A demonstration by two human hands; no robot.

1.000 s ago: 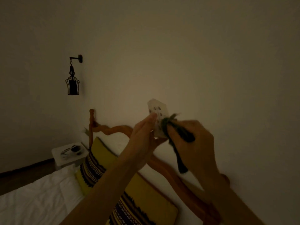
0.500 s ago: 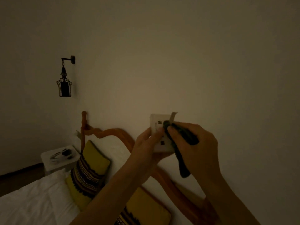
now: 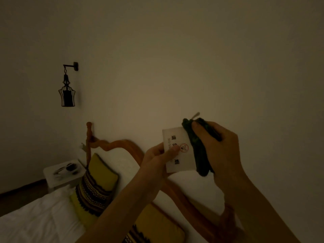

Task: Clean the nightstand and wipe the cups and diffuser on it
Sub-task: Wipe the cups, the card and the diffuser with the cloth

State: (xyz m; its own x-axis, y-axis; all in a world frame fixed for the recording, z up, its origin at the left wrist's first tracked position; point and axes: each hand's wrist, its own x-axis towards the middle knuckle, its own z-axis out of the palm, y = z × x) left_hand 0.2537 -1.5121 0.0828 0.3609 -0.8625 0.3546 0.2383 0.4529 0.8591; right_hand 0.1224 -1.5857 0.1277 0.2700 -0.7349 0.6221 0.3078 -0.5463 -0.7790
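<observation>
1. Since a moment ago, our dark cloth [image 3: 196, 146] has slid to the white card's [image 3: 180, 151] right edge.
2. Our left hand [image 3: 157, 160] pinches the card; right hand [image 3: 220, 151] grips the cloth.
3. The far nightstand [image 3: 61, 178] sits beside the bed [image 3: 35, 216].

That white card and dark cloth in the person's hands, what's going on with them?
A person stands by a bed in a dim room. The left hand pinches a small white card printed with symbols, and the right hand grips a dark cloth pressed against the card's right edge, apparently wiping it. Across the bed, a white nightstand with dishes on it stands under a wall lantern.
</observation>
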